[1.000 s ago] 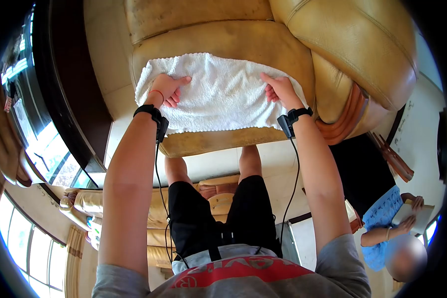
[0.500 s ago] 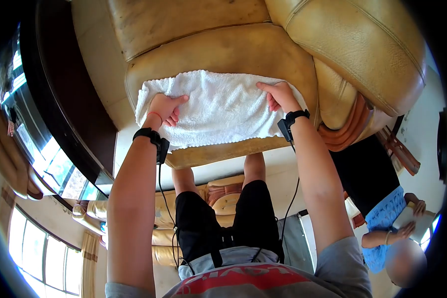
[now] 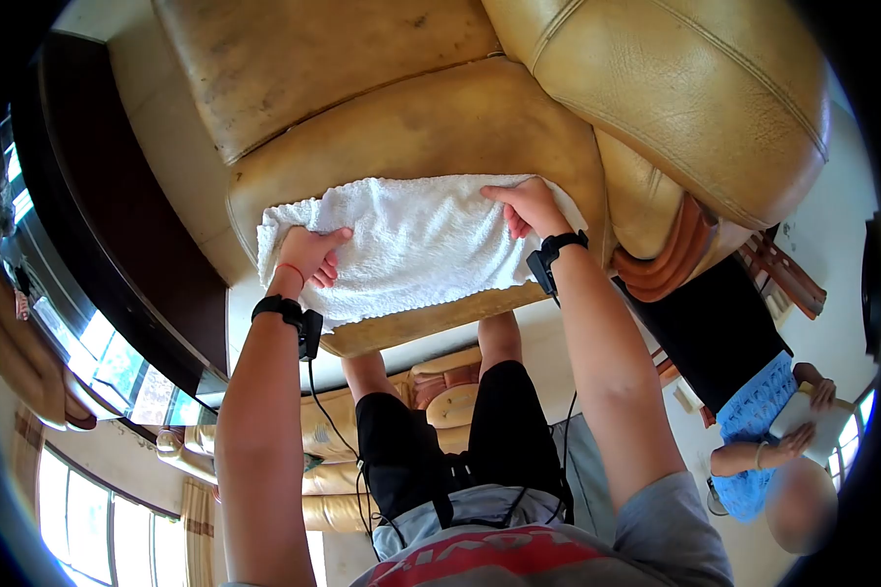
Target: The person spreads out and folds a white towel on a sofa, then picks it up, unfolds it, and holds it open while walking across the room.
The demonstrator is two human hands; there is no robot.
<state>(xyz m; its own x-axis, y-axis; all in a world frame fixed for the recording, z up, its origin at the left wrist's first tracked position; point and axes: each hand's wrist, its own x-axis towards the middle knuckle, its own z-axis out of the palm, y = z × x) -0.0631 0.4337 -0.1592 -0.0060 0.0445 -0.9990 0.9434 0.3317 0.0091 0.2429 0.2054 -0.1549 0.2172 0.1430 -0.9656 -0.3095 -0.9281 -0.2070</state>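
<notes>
A white towel [image 3: 421, 245] lies spread over the front of a tan leather sofa seat [image 3: 392, 127], with small wrinkles across it. On its left end rests my left hand [image 3: 311, 256], thumb pointing inward and fingers curled under at the cloth. My right hand [image 3: 527, 205] is at the towel's upper right part, thumb stretched inward and the other fingers curled down. Whether either hand pinches the cloth cannot be made out. Both wrists carry a black strap with a small device and a cable.
The sofa's padded armrest [image 3: 675, 88] rises at the upper right. A dark curved table edge [image 3: 127, 215] runs along the left. At the lower right stands a person in blue [image 3: 754, 430] holding a pale flat object [image 3: 811, 423]. Another sofa [image 3: 338, 430] is behind my legs.
The view has shifted and tilted, so the towel and sofa appear lower. Both hands stay at the towel's two ends, which remains spread out.
</notes>
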